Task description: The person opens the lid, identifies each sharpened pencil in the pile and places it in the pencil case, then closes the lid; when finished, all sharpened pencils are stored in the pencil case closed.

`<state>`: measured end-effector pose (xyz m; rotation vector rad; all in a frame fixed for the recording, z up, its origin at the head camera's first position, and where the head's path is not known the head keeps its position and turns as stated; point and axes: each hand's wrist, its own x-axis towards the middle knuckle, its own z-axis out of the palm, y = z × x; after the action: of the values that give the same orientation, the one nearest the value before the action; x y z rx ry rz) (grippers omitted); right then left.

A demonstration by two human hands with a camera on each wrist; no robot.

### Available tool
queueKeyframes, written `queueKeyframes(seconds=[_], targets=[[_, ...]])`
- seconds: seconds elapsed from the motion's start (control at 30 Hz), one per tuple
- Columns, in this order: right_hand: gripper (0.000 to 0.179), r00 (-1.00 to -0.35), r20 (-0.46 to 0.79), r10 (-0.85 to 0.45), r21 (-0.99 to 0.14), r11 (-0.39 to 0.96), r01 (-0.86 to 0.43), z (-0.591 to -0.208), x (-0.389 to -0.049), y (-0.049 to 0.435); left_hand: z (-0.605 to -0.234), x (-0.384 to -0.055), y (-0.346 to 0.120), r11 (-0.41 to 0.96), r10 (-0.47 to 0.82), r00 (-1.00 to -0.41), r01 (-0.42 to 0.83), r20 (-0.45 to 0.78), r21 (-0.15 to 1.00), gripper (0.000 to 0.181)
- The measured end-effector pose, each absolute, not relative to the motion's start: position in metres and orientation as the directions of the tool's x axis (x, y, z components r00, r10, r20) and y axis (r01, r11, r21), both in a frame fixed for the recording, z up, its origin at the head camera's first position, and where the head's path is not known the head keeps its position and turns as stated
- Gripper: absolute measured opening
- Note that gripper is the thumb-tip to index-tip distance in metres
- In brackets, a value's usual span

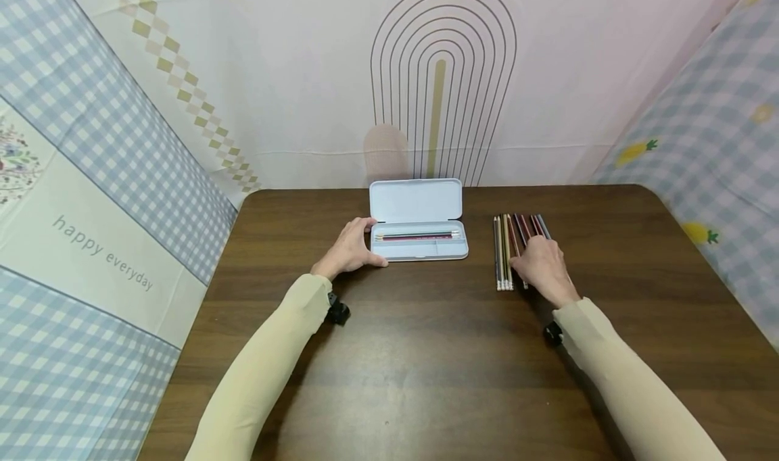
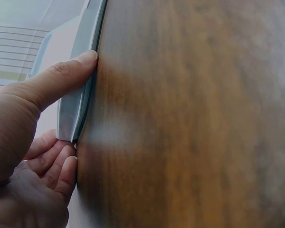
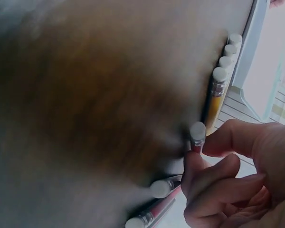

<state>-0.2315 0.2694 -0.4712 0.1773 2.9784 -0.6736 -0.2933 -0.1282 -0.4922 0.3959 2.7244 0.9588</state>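
Observation:
A light-blue pencil case (image 1: pixel 453 250) lies with its lid (image 1: pixel 416 201) raised behind it. A few pencils (image 1: pixel 416 236) lie lengthwise inside. My left hand (image 1: pixel 349 248) holds the case at its left end, thumb on the front edge and fingers round the side. To the right of the case, several pencils (image 1: pixel 502 253) lie side by side, their white erasers toward me. Over that group my right hand (image 1: pixel 544 265) pinches a red pencil (image 3: pixel 197 133) near its eraser end, between thumb and fingers. Its far part is hidden by the hand in the right wrist view.
More loose pencils (image 3: pixel 156 204) lie beside and under the right hand. Everything stands on a dark wooden table (image 1: pixel 402 366), whose back edge meets a patterned cloth (image 1: pixel 304 96). The raised lid is close to that cloth.

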Motion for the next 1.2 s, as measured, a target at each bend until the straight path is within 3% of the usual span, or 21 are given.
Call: queueKeyframes(seconds=[0.47,1.2], targets=[[0.035,-0.987,0.017,0.159,-0.467,0.874,0.133,-0.463,-0.226,0.266,-0.49,-0.293,-0.127,0.762,0.317,-0.939,0.168,-0.133,0.625,0.099],[0.013,-0.982,0.158,-0.104,-0.473,0.865,-0.167,-0.442,-0.231,0.238,-0.507,-0.305,-0.132,0.745,0.332,-0.938,0.196,-0.099,0.638,0.101]])
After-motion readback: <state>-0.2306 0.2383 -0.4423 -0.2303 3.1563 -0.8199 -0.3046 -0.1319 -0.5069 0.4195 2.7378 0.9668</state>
